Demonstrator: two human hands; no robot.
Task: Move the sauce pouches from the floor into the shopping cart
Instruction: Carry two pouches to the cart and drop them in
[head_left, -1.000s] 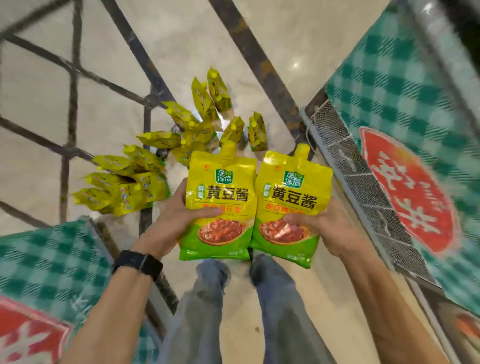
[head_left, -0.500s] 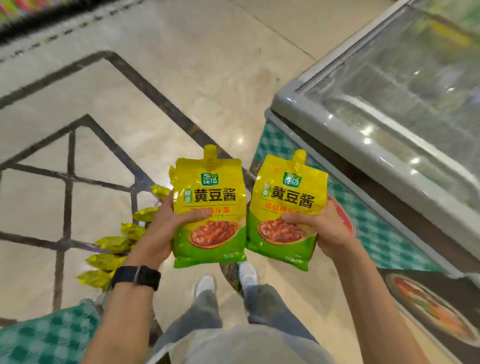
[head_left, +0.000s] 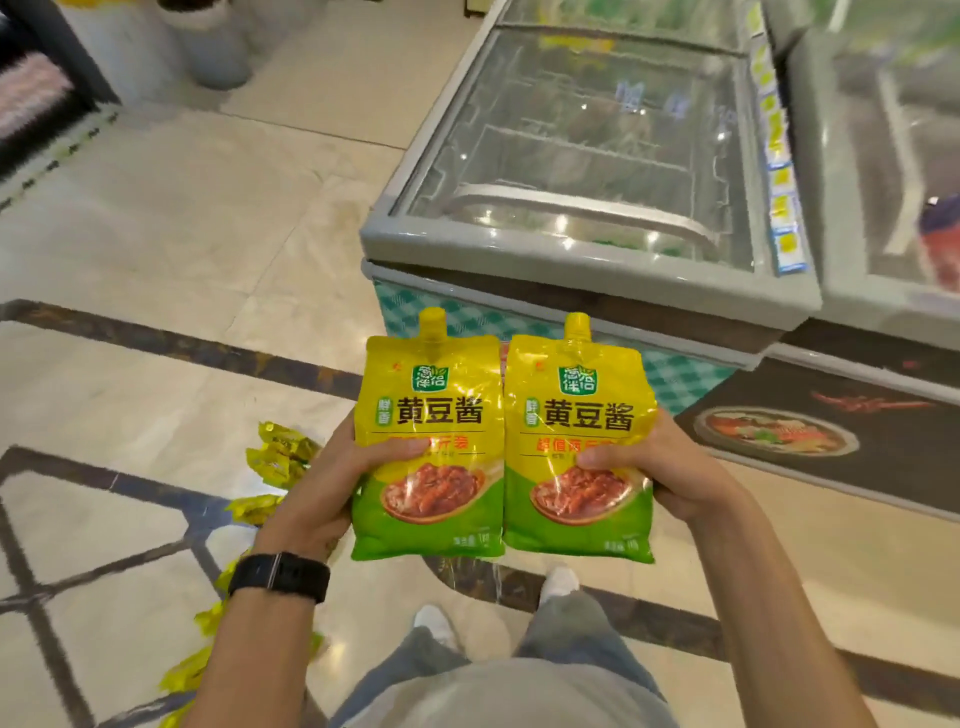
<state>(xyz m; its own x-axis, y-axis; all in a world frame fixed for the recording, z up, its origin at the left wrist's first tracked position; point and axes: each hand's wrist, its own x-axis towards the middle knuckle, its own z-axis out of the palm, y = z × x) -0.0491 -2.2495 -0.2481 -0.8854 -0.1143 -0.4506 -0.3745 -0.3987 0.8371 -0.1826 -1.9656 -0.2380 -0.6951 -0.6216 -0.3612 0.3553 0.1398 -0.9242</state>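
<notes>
While pouches (head_left: 281, 458) litter the floor (head_left: 182, 234), the left hand (head_left: 330, 480) grips one sauce pouch (head_left: 431, 400), the right hand (head_left: 672, 467) another pouch (head_left: 579, 400).

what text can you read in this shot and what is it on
"黄豆酱": large black print on the left pouch and the right pouch.
"鲜香": small green tag beside it, both pouches.
"葱伴侣": green logo, both pouches.
"超值两斤": red line on the right pouch, rest under the right hand; "斤装" past the left hand on the left pouch.
Too blurred: bottom weight print, freezer tags.
</notes>
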